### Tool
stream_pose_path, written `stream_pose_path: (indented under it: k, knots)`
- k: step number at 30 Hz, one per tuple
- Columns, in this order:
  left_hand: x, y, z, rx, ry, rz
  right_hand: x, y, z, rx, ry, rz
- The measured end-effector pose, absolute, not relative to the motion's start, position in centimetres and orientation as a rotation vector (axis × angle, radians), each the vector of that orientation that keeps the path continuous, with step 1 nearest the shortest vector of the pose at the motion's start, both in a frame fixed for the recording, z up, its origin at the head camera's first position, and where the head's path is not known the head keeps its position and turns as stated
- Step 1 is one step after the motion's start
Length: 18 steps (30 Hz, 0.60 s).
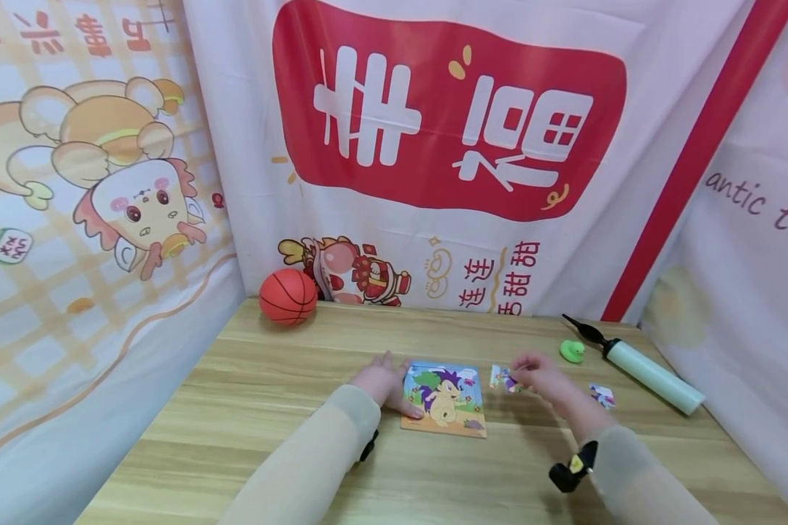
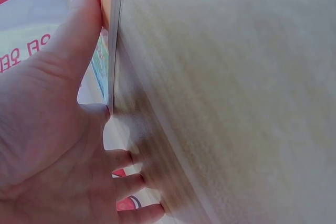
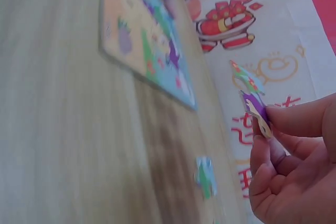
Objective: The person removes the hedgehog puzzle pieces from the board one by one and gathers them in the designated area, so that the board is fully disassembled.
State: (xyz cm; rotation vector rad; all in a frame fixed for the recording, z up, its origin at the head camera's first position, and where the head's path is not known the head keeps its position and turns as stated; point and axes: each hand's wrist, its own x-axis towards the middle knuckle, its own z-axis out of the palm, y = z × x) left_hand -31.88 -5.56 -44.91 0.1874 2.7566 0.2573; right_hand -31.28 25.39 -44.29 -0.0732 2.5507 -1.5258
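A square puzzle board (image 1: 443, 399) with a purple-spined hedgehog picture lies flat on the wooden table. At its left side is my left hand (image 1: 384, 384), the thumb (image 2: 79, 30) lying along the board's face and the other fingers spread straight toward the table. To the right of the board, my right hand (image 1: 540, 374) pinches a puzzle piece (image 3: 255, 106) between thumb and fingers; purple, green and red print shows on it. A loose puzzle piece (image 3: 206, 177) appears below the hand in the right wrist view. Another piece (image 1: 602, 395) rests on the table farther right.
A green toy duck (image 1: 572, 351) sits near the back right, beside a pale green hand pump (image 1: 655, 375) with a black nozzle. A red toy basketball (image 1: 288, 297) stands at the back left corner. Printed curtains (image 1: 446, 270) hang behind the wooden table (image 1: 236, 415) and along both sides.
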Motion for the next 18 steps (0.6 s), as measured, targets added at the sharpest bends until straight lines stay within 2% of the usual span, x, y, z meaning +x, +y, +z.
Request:
stream_pose_path:
  k: [8, 13, 18]
  knots:
    - [-33.8, -5.8, -47.1, 0.151, 2.74, 0.24, -30.0, 28.0, -46.5, -0.059, 2.655, -1.229]
    - [-33.6, -5.8, -46.8, 0.168, 2.753, 0.245, -30.1, 28.2, -47.8, -0.036, 2.727, -1.191]
    - [-34.6, -5.7, -48.1, 0.165, 2.753, 0.238, -30.1, 28.5, -48.4, -0.058, 2.736, -1.232]
